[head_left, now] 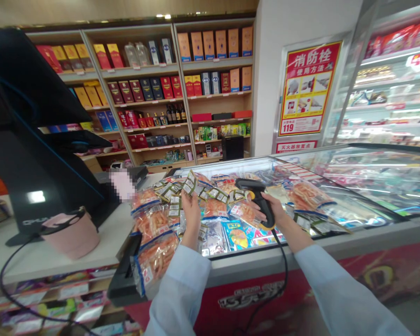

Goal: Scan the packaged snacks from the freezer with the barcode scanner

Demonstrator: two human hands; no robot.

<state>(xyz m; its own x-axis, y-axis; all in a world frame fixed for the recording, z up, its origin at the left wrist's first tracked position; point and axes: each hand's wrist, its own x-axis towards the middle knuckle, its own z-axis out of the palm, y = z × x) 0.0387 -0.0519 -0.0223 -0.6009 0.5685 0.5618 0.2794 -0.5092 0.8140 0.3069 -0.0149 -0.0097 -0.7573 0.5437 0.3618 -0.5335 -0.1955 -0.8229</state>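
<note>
A chest freezer (245, 265) with a glass top stretches across the middle. Behind it stands one shelf unit (177, 70), three bays in view; the top shelf of the right-hand bay carries six orange boxes (208, 45). To the left is one white counter (107, 242), with one dark terminal (28, 154) at its far side. One red poster (310, 88) hangs on the wall past the freezer's far edge. One pink container (72, 233) with a dark handle sits by the counter's near edge.

Large clear packs of orange-brown food lie on the freezer top. Three follow its left edge, the nearest pack (157, 259) lying across the near-left corner; at least two more are in the middle, and one pack (310, 193) rests well to the right, with dark-backed packets (315, 223) between it and the near edge. Overlap prevents a full count.

The right hand (276, 212) is closed around one black-and-yellow scanner (262, 199), its head turned leftward, above the freezer top; one cable (285, 266) drops from its handle past the near edge. The left hand (192, 212) pinches one small green-edged packet (190, 183) between thumb and fingers, tilted above the left half of the top. More such packets (217, 194) overlap around it, at least five, the exact number unclear.
</note>
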